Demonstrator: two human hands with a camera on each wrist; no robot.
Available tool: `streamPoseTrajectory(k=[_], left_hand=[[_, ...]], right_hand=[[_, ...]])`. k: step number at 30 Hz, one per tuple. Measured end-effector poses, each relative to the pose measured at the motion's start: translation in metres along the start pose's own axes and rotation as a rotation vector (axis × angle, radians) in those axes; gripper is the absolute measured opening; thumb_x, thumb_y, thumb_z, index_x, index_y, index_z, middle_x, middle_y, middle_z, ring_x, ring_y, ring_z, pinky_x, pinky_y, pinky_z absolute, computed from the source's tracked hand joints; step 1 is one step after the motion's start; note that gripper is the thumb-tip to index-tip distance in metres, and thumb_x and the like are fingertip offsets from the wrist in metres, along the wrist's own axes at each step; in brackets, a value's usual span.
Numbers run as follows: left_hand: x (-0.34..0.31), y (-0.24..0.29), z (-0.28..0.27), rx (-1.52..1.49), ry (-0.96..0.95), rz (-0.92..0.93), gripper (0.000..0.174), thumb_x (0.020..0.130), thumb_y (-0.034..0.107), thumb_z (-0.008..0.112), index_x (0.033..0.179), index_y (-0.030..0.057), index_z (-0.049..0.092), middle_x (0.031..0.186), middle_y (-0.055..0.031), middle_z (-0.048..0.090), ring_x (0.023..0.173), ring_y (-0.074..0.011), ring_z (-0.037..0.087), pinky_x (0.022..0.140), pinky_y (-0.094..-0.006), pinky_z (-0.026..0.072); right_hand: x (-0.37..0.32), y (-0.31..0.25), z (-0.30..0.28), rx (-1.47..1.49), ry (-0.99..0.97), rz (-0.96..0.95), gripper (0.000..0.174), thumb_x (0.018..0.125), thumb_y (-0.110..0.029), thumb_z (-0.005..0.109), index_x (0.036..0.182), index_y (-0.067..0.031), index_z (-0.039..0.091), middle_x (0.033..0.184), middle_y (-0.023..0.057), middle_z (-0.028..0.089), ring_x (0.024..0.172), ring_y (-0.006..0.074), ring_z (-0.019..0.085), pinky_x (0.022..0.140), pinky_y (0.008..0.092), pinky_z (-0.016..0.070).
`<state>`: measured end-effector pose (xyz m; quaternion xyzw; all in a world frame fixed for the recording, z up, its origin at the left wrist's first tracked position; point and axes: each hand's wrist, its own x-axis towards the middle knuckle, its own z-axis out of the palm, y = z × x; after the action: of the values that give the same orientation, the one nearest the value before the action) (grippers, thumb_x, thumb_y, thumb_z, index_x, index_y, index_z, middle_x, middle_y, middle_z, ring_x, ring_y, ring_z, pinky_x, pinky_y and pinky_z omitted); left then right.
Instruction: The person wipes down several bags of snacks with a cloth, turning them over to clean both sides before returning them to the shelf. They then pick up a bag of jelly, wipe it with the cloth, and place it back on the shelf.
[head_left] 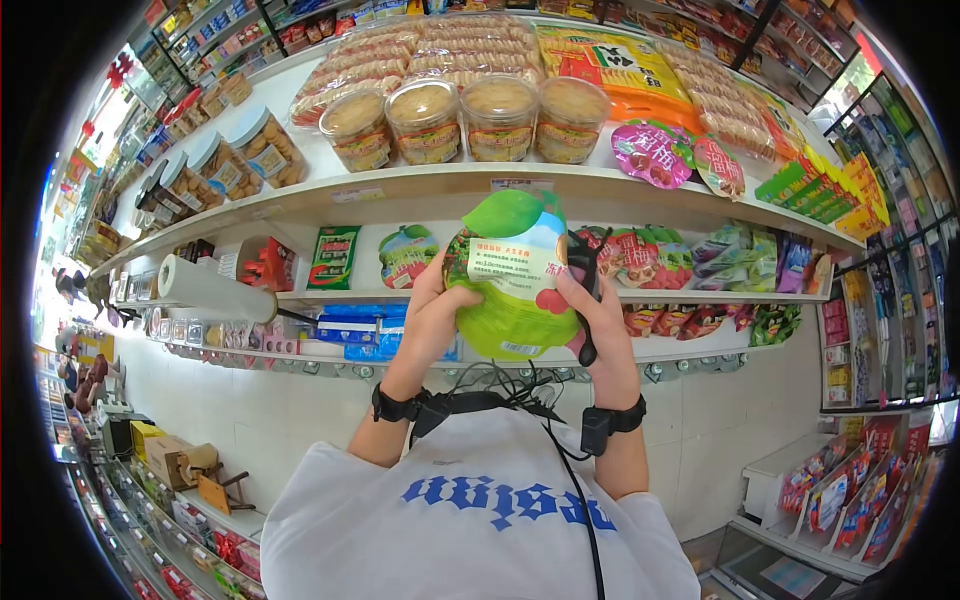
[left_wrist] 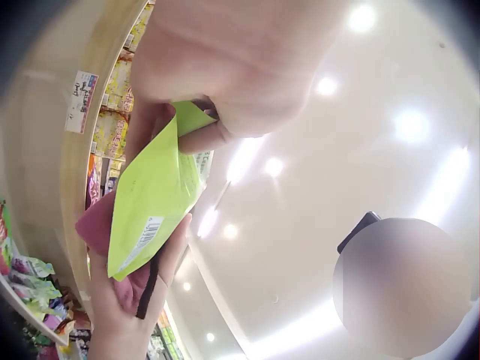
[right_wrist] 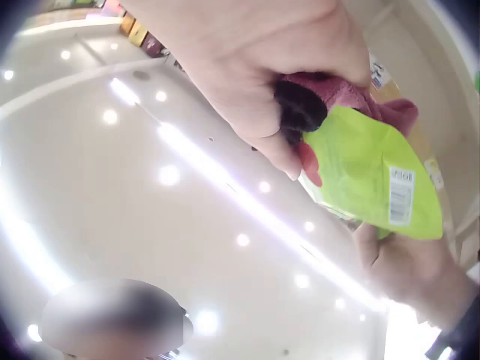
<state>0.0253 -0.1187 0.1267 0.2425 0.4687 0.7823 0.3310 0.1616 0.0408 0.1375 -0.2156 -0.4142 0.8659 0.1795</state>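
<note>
A green pouch (head_left: 510, 290) with a leaf-shaped top and printed text is held up between both hands in the head view. The left hand (head_left: 432, 315) grips its left edge, thumb on the printed face. At the opposite edge the right hand (head_left: 603, 325) pinches the pouch, its thumb near the red fruit print. A pink cloth (right_wrist: 345, 94) with a black band (right_wrist: 300, 109) is also in the right hand, behind the pouch. The pouch's barcode (left_wrist: 150, 232) shows at its lower end in the left wrist view.
Shelves run across behind the hands. Clear tubs (head_left: 425, 120) stand on the top board (head_left: 400, 190), with purple packs (head_left: 655, 152) to their right. Below are a white roll (head_left: 215, 288), a similar green pouch (head_left: 408, 255) and blue packs (head_left: 360, 330). A snack rack (head_left: 830, 490) stands at lower right.
</note>
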Motion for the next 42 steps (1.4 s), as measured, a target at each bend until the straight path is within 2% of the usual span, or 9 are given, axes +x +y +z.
streamPoseTrajectory(k=[8, 14, 15, 18, 21, 27, 34, 38, 42], left_hand=[[-0.003, -0.003, -0.003, 0.137, 0.001, 0.009, 0.064, 0.081, -0.006, 0.053, 0.144, -0.0029, 0.042, 0.134, -0.0132, 0.056, 0.125, -0.0209, 0.054, 0.107, -0.0333, 0.0403], [-0.006, -0.007, 0.023, 0.669, 0.142, 0.364, 0.071, 0.092, 0.013, 0.065, 0.151, -0.0005, 0.029, 0.152, -0.015, 0.037, 0.14, -0.0258, 0.04, 0.114, -0.04, 0.0355], [-0.006, -0.008, 0.027, 0.761, 0.064, 0.385, 0.065, 0.1, 0.026, 0.059, 0.153, 0.0021, 0.028, 0.153, -0.0133, 0.038, 0.141, -0.0261, 0.039, 0.114, -0.0418, 0.0363], [-0.007, -0.032, 0.025, -0.294, 0.044, -0.095, 0.063, 0.105, 0.046, 0.042, 0.154, 0.0069, 0.03, 0.154, -0.0117, 0.039, 0.14, -0.0242, 0.04, 0.117, -0.039, 0.031], [-0.001, -0.026, 0.022, -0.24, 0.026, -0.06, 0.067, 0.106, 0.055, 0.03, 0.152, 0.0068, 0.034, 0.149, -0.0106, 0.046, 0.136, -0.0239, 0.045, 0.116, -0.0384, 0.0335], [-0.012, -0.034, 0.029, 0.261, -0.02, -0.071, 0.063, 0.104, 0.029, 0.052, 0.156, 0.0033, 0.028, 0.139, -0.0079, 0.051, 0.13, -0.0131, 0.046, 0.107, -0.0285, 0.0367], [-0.002, -0.017, 0.024, -0.336, 0.198, -0.086, 0.047, 0.103, 0.035, 0.051, 0.14, 0.0054, 0.046, 0.134, -0.0075, 0.056, 0.123, -0.0174, 0.055, 0.105, -0.0337, 0.0428], [0.006, -0.022, 0.031, 0.01, 0.205, 0.046, 0.051, 0.092, 0.015, 0.071, 0.136, 0.0032, 0.048, 0.121, -0.0076, 0.062, 0.105, -0.0132, 0.062, 0.086, -0.0305, 0.0524], [0.003, -0.018, 0.035, -0.032, 0.233, 0.044, 0.052, 0.088, 0.008, 0.075, 0.133, 0.0012, 0.05, 0.118, -0.0079, 0.065, 0.102, -0.0128, 0.064, 0.085, -0.0281, 0.0538]], right_hand=[[0.011, 0.016, -0.013, -0.068, 0.03, -0.159, 0.035, 0.089, -0.005, 0.073, 0.121, 0.0014, 0.061, 0.11, 0.0114, 0.07, 0.096, 0.0162, 0.069, 0.081, 0.0292, 0.0575], [0.015, 0.027, 0.006, -0.446, 0.237, -0.573, 0.034, 0.091, -0.011, 0.073, 0.119, 0.005, 0.063, 0.102, 0.0061, 0.072, 0.084, 0.0108, 0.067, 0.075, 0.0254, 0.0546], [0.006, 0.025, 0.008, -0.584, 0.105, -0.417, 0.044, 0.092, -0.011, 0.066, 0.132, 0.0055, 0.056, 0.121, 0.0183, 0.066, 0.11, 0.022, 0.065, 0.094, 0.033, 0.0505], [-0.003, 0.035, 0.041, -1.157, -0.28, -0.817, 0.058, 0.092, -0.013, 0.061, 0.143, 0.0062, 0.043, 0.145, 0.0281, 0.046, 0.14, 0.0341, 0.043, 0.112, 0.0422, 0.0353], [0.0, 0.044, 0.045, -1.243, -0.256, -0.855, 0.066, 0.095, -0.02, 0.056, 0.15, 0.0076, 0.031, 0.156, 0.0295, 0.028, 0.15, 0.0395, 0.02, 0.12, 0.0466, 0.0202], [0.049, 0.057, 0.01, -0.902, 0.005, -0.673, 0.063, 0.095, -0.023, 0.052, 0.148, 0.0067, 0.035, 0.153, 0.0266, 0.036, 0.145, 0.0428, 0.03, 0.118, 0.0494, 0.0249], [0.007, 0.049, 0.039, -1.351, -0.334, -1.01, 0.065, 0.087, -0.024, 0.061, 0.144, 0.0034, 0.043, 0.149, 0.0234, 0.042, 0.142, 0.0416, 0.035, 0.116, 0.0528, 0.026], [0.044, 0.047, 0.019, -1.059, 0.093, -0.966, 0.045, 0.095, -0.017, 0.053, 0.134, 0.0038, 0.052, 0.14, 0.0229, 0.051, 0.132, 0.0434, 0.045, 0.109, 0.0424, 0.0365], [0.045, 0.037, -0.016, -0.392, -0.009, -0.091, 0.039, 0.104, -0.032, 0.052, 0.118, 0.0035, 0.06, 0.102, 0.0031, 0.064, 0.09, 0.0116, 0.058, 0.08, 0.0256, 0.0457]])
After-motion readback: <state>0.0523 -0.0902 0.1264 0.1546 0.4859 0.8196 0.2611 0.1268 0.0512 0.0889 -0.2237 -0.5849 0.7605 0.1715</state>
